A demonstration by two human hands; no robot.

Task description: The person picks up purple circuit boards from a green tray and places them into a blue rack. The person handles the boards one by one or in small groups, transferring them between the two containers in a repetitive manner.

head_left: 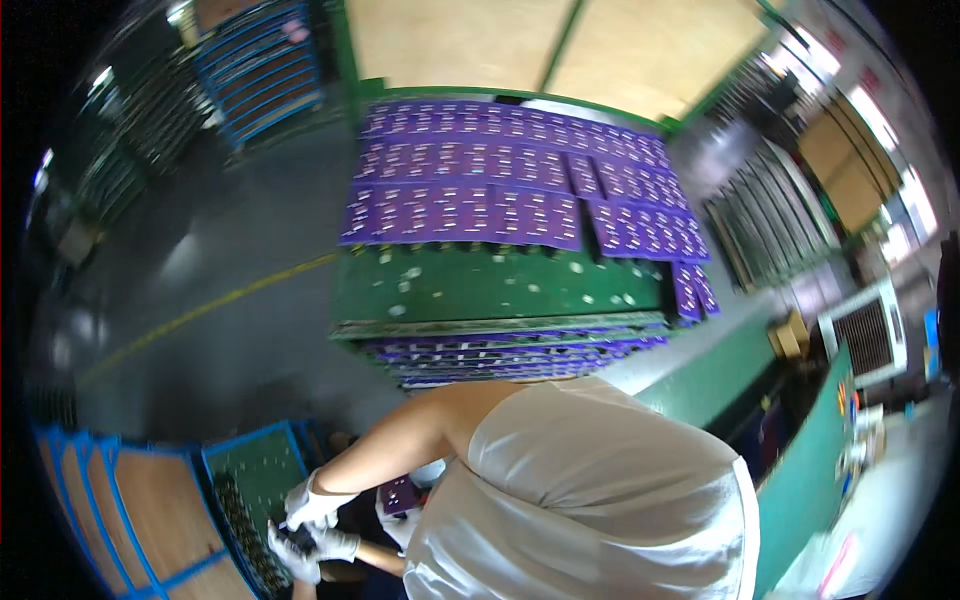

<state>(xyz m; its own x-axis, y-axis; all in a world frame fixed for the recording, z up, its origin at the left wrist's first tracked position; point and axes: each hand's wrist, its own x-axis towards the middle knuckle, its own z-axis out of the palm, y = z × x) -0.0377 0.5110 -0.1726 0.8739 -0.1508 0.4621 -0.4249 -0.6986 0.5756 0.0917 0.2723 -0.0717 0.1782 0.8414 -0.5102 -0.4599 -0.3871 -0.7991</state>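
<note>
At the lower left, white gloves cover the hands, close together beside a green tray (255,458). My bare right arm stretches left from a white short sleeve, and my right hand (312,502) is curled downward; its fingertips are partly hidden. My left hand (292,562), seen near the lower edge, closes around a small dark part (299,540). A further gloved hand (336,546) touches the same spot; whose it is I cannot tell. Rows of small dark pieces (245,535) line the tray. A purple panel (398,495) lies right of the hands, partly covered by my body.
Ahead stands a green cart (460,290) topped with purple panels (460,165), with more stacked below. Blue-framed racks stand at the lower left (120,500) and far left (265,75). A long green workbench (815,460) runs along the right. A yellow line (205,315) crosses the grey floor.
</note>
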